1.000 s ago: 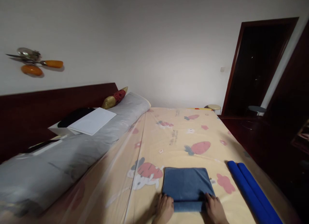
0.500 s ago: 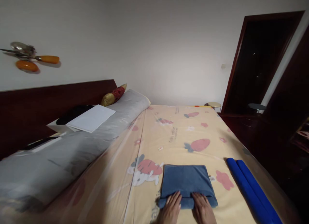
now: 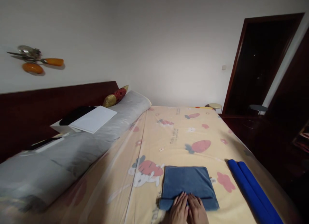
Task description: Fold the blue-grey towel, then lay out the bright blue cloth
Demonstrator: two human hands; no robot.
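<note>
A grey-blue cloth (image 3: 187, 180), perhaps a towel, lies folded on the patterned bed sheet (image 3: 156, 137), its near edge turned over into a narrow band. My left hand (image 3: 179, 208) rests flat on the middle of that band, fingers stretched forward. Close beside it, almost touching, my right hand (image 3: 196, 208) lies flat on the same fold. Neither hand grips the cloth. A small white tag sticks out from the cloth's right side.
Two blue rolls (image 3: 253, 190) lie along the bed's right side. At the left, a long grey bolster (image 3: 96, 146) carries a white box lid (image 3: 94, 119). A red and gold cushion (image 3: 116, 97) leans by the headboard (image 3: 60, 95). Stools (image 3: 214, 106) stand beyond the bed.
Both hands have slid toward each other along the near fold, from spread apart to side by side at its middle. The cloth stays in the same place. The view has shifted slightly.
</note>
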